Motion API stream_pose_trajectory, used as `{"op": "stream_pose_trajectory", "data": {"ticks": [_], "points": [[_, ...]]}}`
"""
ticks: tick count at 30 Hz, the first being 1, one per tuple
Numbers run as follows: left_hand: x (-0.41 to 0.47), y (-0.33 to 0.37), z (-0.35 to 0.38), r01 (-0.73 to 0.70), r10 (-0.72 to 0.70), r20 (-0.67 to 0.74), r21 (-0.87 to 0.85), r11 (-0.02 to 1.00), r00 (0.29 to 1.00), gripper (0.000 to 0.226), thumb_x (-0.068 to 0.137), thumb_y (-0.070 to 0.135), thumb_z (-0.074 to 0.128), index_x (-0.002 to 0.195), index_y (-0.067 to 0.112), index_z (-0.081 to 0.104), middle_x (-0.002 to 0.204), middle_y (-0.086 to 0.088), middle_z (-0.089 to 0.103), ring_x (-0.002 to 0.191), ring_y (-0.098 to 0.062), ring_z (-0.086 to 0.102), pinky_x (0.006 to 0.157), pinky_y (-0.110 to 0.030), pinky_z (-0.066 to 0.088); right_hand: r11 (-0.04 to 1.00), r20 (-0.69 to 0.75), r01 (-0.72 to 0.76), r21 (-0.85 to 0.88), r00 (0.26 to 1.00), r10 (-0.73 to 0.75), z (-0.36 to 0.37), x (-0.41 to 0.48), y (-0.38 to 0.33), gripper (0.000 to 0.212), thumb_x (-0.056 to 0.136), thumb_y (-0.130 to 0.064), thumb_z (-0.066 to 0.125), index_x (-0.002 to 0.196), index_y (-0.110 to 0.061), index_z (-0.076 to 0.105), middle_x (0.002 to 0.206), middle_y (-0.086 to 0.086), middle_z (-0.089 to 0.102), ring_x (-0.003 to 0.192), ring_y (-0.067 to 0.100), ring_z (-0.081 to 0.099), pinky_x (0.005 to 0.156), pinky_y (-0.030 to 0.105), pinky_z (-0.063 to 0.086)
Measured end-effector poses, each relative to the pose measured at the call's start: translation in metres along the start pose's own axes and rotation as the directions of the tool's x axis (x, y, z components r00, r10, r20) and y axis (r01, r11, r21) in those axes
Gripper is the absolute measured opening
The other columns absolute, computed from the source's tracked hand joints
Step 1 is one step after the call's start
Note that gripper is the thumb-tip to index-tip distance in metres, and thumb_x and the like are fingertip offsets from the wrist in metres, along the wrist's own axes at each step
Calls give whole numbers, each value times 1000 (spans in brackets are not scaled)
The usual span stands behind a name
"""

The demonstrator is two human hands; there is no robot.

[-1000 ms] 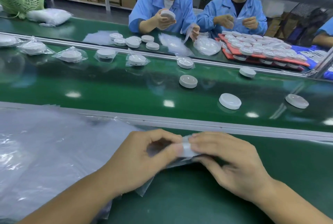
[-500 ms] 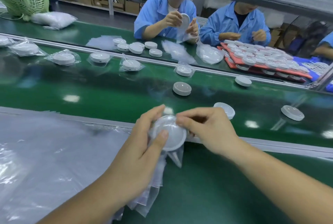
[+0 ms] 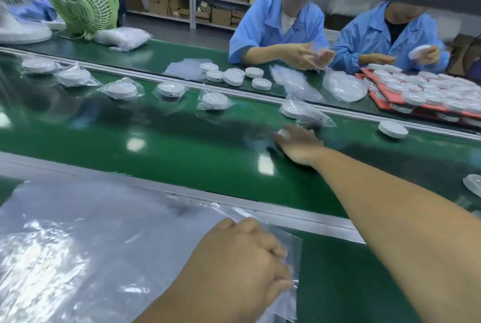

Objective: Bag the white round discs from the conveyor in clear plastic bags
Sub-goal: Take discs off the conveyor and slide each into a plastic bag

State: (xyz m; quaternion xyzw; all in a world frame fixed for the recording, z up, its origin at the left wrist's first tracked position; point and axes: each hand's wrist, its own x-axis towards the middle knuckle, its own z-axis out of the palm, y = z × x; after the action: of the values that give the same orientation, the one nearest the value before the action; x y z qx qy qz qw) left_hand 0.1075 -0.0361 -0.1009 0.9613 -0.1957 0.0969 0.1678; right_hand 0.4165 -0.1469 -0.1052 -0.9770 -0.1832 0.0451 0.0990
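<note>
Midway across conveyor, right hand touches disc

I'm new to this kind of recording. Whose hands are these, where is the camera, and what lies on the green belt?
No machine arm here: the camera sits on a person's head, looking down at their own two bare hands. The left hand rests on a stack of clear plastic bags, fingers curled at a bag's edge. The right hand is stretched over the green conveyor, at a white disc; blur hides the grip. Bagged discs and a bare disc lie on the belt. Two workers in blue coats sit opposite.
</note>
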Motion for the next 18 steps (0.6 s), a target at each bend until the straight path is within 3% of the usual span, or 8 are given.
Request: {"op": "stream_pose_trajectory", "data": {"ticks": [4, 7, 9, 11, 12, 13, 15, 18], "points": [[-4, 2, 1, 6, -8, -61, -25, 1000, 998, 19, 85, 57, 58, 85, 50, 76, 94, 34, 67, 89, 1, 58, 71, -28, 54, 994, -192, -22, -111, 981, 0, 3, -15, -5, 73, 80, -84, 47, 127, -29, 54, 128, 9, 56, 107, 34, 59, 82, 40, 48], [-5, 2, 2, 77, -88, -100, -107, 991, 991, 27, 91, 52, 53, 91, 41, 78, 100, 33, 67, 96, 3, 55, 84, -32, 51, 970, -224, 42, 239, 975, 13, -18, -50, -9, 47, 87, -66, 54, 100, -22, 62, 100, 4, 64, 80, 20, 60, 65, 30, 44], [-4, 3, 2, 121, -144, -131, -165, 979, 981, 33, 91, 54, 47, 93, 40, 77, 100, 34, 66, 98, 4, 53, 91, -30, 47, 719, -164, 67, 692, 984, 67, -26, -91, -5, 36, 97, -55, 48, 99, -23, 65, 88, -1, 64, 62, 13, 53, 54, 26, 37], [-3, 3, 0, 159, -200, -170, -228, 961, 965, 32, 90, 54, 48, 94, 40, 77, 101, 36, 65, 103, 5, 54, 94, -24, 45, 473, -97, 74, 878, 995, 26, -34, -151, 7, 43, 93, -51, 46, 112, -20, 69, 86, 2, 63, 52, 14, 45, 45, 24, 35], [-2, 3, -1, 176, -232, -193, -268, 947, 954, 29, 90, 53, 52, 94, 41, 77, 100, 37, 65, 105, 7, 54, 94, -20, 44, 490, -163, 161, 857, 986, -39, -35, -180, 15, 42, 87, -51, 47, 114, -27, 69, 90, -2, 65, 56, 13, 50, 47, 24, 41], [-2, 3, -1, 192, -265, -210, -314, 930, 941, 25, 90, 52, 55, 94, 42, 77, 100, 39, 65, 106, 9, 55, 92, -17, 43, 581, -268, 287, 761, 956, -122, -36, -207, 22, 38, 85, -51, 49, 115, -37, 68, 98, -11, 67, 70, 9, 59, 58, 22, 47], [-1, 4, -2, 217, -328, -218, -415, 884, 919, 17, 90, 48, 61, 92, 43, 77, 98, 42, 64, 105, 11, 56, 89, -15, 45, 723, -427, 544, 425, 825, -370, -34, -248, 34, 34, 93, -45, 57, 126, -46, 60, 119, -17, 61, 107, 9, 61, 83, 15, 48], [0, 8, -2, 235, -385, -195, -524, 818, 902, 11, 88, 42, 66, 88, 43, 77, 92, 39, 67, 98, 12, 62, 86, -20, 49, 658, -485, 742, 130, 627, -610, -21, -276, 41, 32, 98, -19, 66, 127, -34, 68, 125, -11, 59, 114, 18, 62, 91, 25, 49]]}}
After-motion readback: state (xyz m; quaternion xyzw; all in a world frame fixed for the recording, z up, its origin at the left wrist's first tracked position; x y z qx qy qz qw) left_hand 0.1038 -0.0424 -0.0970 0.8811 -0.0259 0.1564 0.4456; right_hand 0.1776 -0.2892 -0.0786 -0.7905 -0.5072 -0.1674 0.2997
